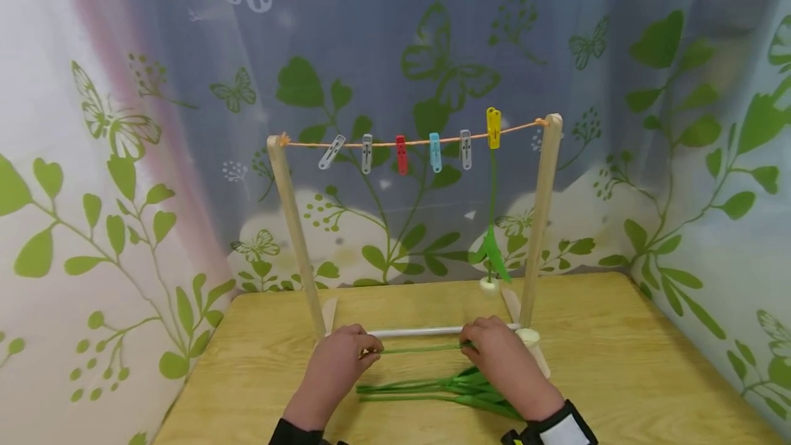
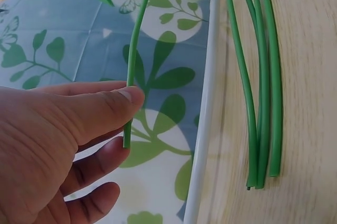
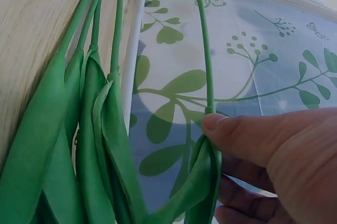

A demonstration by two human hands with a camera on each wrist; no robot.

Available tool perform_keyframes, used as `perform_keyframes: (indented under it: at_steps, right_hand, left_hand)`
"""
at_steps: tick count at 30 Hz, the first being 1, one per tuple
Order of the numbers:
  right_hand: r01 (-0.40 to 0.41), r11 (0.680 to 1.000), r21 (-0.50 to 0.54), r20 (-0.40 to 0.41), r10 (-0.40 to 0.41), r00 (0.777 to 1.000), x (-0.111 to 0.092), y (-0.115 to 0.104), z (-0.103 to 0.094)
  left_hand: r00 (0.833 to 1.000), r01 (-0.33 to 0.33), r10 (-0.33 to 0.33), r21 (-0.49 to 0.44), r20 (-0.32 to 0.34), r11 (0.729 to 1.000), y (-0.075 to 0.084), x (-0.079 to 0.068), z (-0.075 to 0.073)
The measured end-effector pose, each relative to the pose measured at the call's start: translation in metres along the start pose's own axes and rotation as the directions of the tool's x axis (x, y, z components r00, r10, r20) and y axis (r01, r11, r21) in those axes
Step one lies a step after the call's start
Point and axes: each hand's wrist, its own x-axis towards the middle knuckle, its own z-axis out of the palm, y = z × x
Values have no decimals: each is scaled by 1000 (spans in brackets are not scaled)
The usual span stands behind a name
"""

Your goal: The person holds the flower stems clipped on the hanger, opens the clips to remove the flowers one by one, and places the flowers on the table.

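Both hands hold one artificial flower by its thin green stem (image 1: 423,349), held level above the table. My left hand (image 1: 342,369) pinches the bare stem end between thumb and forefinger. Near the top of the leaves, my right hand (image 1: 507,362) pinches the same stem; its green leaves (image 3: 192,182) hang below the thumb in the right wrist view. A cream bloom (image 1: 528,337) shows just beyond the right hand. Several more green-stemmed flowers (image 2: 261,92) lie together on the table in front of the hands, their leaves partly hidden under the right forearm.
Behind the hands stands a wooden frame (image 1: 542,218) with a white bar (image 1: 420,332) low across it. Its orange cord (image 1: 383,145) carries several clothespins, among them a red clothespin (image 1: 402,155). A yellow clothespin (image 1: 493,128) holds a white flower (image 1: 492,246) upside down. Leaf-patterned curtains surround the table.
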Motion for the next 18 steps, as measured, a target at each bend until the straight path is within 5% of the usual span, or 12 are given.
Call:
perform_keyframes:
  at_steps: [6, 18]
  right_hand:
    - [9, 999, 36, 88, -12, 996, -7, 0, 7]
    - [29, 999, -30, 84, -27, 996, -2, 0, 19]
  left_hand:
    - [997, 12, -10, -20, 76, 1000, -3, -8, 10]
    - [993, -38, 36, 13, 108, 999, -12, -2, 17]
